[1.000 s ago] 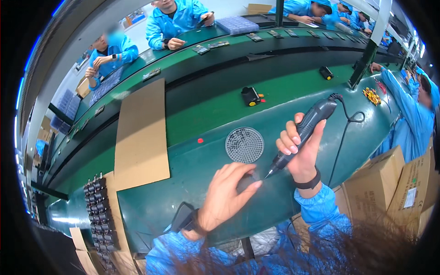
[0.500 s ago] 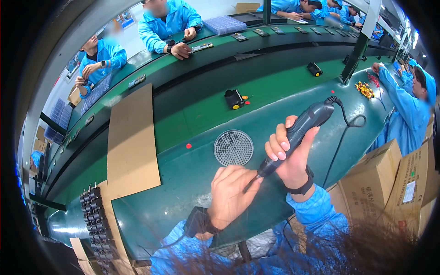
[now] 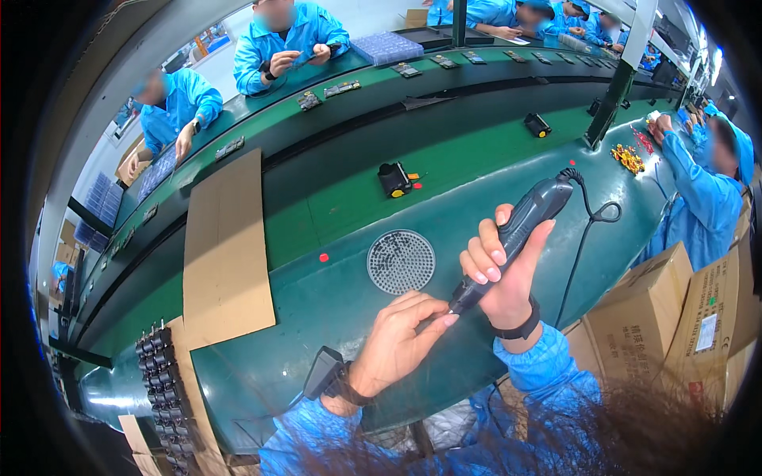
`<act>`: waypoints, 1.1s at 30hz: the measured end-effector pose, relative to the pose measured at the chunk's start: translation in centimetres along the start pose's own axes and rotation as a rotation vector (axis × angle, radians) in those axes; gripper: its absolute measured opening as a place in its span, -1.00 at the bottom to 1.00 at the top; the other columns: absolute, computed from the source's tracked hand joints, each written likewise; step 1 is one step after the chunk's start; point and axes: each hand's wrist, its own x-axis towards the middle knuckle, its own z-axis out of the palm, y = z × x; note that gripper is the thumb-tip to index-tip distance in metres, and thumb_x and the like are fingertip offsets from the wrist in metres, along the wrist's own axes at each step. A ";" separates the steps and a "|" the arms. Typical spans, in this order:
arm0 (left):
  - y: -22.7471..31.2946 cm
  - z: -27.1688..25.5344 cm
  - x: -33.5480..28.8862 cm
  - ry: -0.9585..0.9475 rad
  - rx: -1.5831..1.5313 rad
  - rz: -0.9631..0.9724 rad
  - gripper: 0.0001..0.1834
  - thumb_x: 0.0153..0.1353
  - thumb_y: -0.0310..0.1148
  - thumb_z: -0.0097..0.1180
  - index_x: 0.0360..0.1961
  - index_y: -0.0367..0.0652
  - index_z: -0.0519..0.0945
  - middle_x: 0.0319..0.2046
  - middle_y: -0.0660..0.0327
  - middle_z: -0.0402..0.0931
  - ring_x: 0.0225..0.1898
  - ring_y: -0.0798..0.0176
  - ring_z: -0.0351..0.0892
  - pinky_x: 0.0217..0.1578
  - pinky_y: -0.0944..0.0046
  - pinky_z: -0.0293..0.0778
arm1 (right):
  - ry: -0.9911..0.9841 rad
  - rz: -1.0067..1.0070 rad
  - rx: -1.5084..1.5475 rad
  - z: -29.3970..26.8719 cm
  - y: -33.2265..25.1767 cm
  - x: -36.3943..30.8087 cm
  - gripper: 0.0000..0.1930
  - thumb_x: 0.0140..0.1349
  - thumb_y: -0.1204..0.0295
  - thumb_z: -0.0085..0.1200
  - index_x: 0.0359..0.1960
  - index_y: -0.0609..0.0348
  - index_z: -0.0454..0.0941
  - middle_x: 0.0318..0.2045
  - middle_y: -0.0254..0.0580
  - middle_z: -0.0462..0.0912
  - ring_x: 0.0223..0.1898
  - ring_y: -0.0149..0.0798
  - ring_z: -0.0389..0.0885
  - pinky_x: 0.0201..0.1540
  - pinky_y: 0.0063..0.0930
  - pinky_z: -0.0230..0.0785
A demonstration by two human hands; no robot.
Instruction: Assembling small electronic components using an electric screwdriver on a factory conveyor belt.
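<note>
1. Screwdriver [image 3: 522, 222], dark and corded: held in right hand [image 3: 512, 292], raised over green tabletop [image 3: 302, 349].
2. Right grip: closed around housing, fingers wrapped over left side, thumb laid along right side.
3. Long axis: slanted from cord end, upper right, down to tip, lower left; directed toward left hand [image 3: 397, 333].
4. Left grip: thumb and forefinger drawn close together at tip. Cannot tell whether fully closed, or whether holding a small part; view blocked by fingers.
5. Nearer to tip: left hand, just beside or touching; cannot tell which. Nearer to cord end: right hand.
6. Round perforated tray [image 3: 414, 282]: flat on tabletop, just beyond left hand, left of screwdriver tip.
7. Small red piece [image 3: 324, 258]: farther left, well apart from both hands.
</note>
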 end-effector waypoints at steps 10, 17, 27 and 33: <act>1.1 -0.3 -0.1 -0.101 -0.242 -0.218 -0.85 0.31 -0.44 0.26 -0.20 -0.33 0.69 -0.34 0.13 0.64 -0.29 0.23 0.59 -0.23 0.28 0.47 | -0.051 -0.032 -0.019 0.0 -0.2 -0.1 -0.40 0.42 -0.30 -0.21 -0.07 0.04 0.34 -0.59 -0.43 0.28 -0.70 -0.52 0.25 -0.60 -0.58 0.22; 1.2 0.0 -0.7 -0.040 0.063 -0.003 -0.86 0.27 -0.43 0.29 -0.25 -0.30 0.71 -0.40 0.12 0.63 -0.34 0.11 0.57 -0.26 0.20 0.47 | 0.045 -0.031 0.259 -0.4 -1.3 0.5 -0.41 0.40 -0.28 -0.14 -0.06 0.06 0.37 -0.57 -0.44 0.27 -0.63 -0.53 0.27 -0.52 -0.59 0.25; 1.1 0.4 -0.3 0.019 -0.051 -0.003 -0.94 0.26 -0.56 0.18 -0.32 -0.30 0.68 -0.42 0.13 0.63 -0.35 0.13 0.57 -0.28 0.22 0.46 | 0.018 -0.043 0.214 -0.2 -0.7 0.2 -0.41 0.39 -0.30 -0.15 -0.12 0.02 0.38 -0.61 -0.46 0.29 -0.67 -0.54 0.27 -0.56 -0.60 0.22; 2.3 -0.7 0.2 -0.085 -0.071 -0.103 -0.88 0.23 -0.50 0.25 -0.21 -0.28 0.71 -0.39 0.15 0.65 -0.29 0.17 0.61 -0.24 0.22 0.50 | 0.018 -0.094 0.216 -0.3 -1.3 0.1 -0.41 0.39 -0.29 -0.11 -0.06 0.03 0.41 -0.61 -0.44 0.29 -0.66 -0.53 0.28 -0.56 -0.59 0.24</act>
